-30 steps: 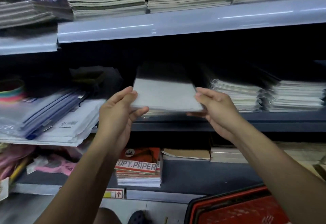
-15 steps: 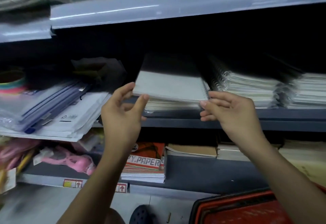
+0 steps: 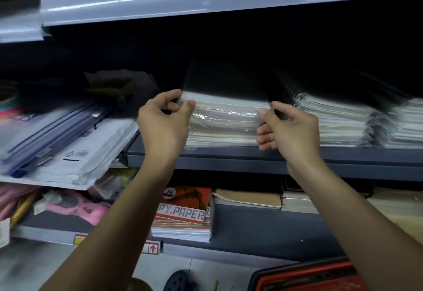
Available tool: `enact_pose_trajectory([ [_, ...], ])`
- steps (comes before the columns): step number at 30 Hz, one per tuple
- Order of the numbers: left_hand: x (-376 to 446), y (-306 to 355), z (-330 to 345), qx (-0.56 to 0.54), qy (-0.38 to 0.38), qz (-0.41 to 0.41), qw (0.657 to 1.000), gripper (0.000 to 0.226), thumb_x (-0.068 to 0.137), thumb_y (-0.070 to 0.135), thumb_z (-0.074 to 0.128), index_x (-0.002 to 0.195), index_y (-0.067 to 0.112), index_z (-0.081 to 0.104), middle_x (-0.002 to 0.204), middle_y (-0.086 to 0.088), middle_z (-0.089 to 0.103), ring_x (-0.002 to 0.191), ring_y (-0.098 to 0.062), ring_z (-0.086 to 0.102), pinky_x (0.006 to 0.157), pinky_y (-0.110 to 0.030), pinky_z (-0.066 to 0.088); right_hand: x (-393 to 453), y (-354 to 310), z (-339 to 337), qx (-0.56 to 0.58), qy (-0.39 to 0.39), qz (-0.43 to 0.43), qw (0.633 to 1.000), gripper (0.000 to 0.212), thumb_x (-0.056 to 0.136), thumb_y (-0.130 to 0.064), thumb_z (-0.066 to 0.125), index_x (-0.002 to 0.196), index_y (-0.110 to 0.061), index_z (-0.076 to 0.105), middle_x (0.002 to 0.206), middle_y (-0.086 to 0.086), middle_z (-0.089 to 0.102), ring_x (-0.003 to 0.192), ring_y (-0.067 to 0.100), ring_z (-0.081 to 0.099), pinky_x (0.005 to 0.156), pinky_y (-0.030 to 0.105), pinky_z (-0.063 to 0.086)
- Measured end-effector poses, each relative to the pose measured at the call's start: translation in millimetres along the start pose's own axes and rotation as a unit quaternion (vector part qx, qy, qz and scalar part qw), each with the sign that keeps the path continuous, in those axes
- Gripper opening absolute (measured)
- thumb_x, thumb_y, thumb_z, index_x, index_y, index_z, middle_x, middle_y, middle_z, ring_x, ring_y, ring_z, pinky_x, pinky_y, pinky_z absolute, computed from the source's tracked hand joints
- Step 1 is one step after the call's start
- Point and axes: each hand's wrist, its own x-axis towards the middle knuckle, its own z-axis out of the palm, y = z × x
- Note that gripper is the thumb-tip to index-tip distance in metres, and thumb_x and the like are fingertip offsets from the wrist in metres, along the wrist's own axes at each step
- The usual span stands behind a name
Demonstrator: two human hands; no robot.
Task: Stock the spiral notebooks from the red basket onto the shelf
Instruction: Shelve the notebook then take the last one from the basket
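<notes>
- Both hands pinch the top notebook (image 3: 225,105) at its near corners; the left hand (image 3: 163,122) has thumb and curled fingers on the left corner, the right hand (image 3: 289,128) curls on the right corner.
- That notebook lies on a stack (image 3: 223,130) on the middle shelf (image 3: 251,161), near edge facing the person — it looks seated, or nearly so; blur hides whether it sits flush.
- Just to the right stands another stack (image 3: 332,121) with its spirals showing at the left side, close beside the first stack; I cannot tell if they touch.
- Handling, as I judge it: the clear wrap looks slick, so corners held by a pinch could slip; the block seems fairly stiff and light enough for two hands; hold the edges, not the wire spiral, which could snag the neighbour.
- Low at the right a red basket (image 3: 304,274) shows only its rim; its contents are hidden, so the remaining count is unknown.
</notes>
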Motion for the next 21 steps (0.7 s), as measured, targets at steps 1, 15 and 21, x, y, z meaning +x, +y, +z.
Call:
enact_pose_trajectory([
  [1, -4, 3, -2, 0.000, 0.000, -0.002, 1.000, 0.034, 0.085, 0.031, 0.078, 0.116, 0.023, 0.071, 0.085, -0.001, 0.063, 0.076, -0.014, 0.066, 0.074, -0.036, 0.061, -4, -1, -3, -0.006, -0.004, -0.001, 1.000, 0.049, 0.090, -0.026, 0.075, 0.136, -0.022, 0.058, 0.065, 0.010, 0.071, 0.053, 0.024, 0.065, 0.048, 0.032, 0.056],
  [15, -241, -23, 33, -0.125, -0.242, -0.376, 0.885, 0.010, 0.091, 0.005, 0.067, 0.098, 0.011, 0.069, 0.080, -0.008, 0.063, 0.065, -0.016, 0.058, 0.053, -0.028, 0.056, -146, 57, -199, -0.314, -0.130, 0.123, 0.932, 0.009, 0.093, -0.028, 0.068, 0.102, -0.028, 0.069, 0.072, 0.007, 0.074, 0.060, 0.026, 0.071, 0.062, 0.043, 0.059],
  [21, -355, -97, 56, 0.004, -0.346, -0.582, 0.736, 0.018, 0.094, -0.002, 0.055, 0.106, 0.008, 0.064, 0.091, -0.011, 0.068, 0.081, -0.022, 0.063, 0.066, -0.032, 0.060, -220, 159, -280, -0.464, -0.251, 0.323, 0.786, 0.020, 0.093, -0.038, 0.065, 0.078, -0.024, 0.067, 0.084, 0.013, 0.075, 0.065, 0.021, 0.071, 0.059, 0.027, 0.054],
])
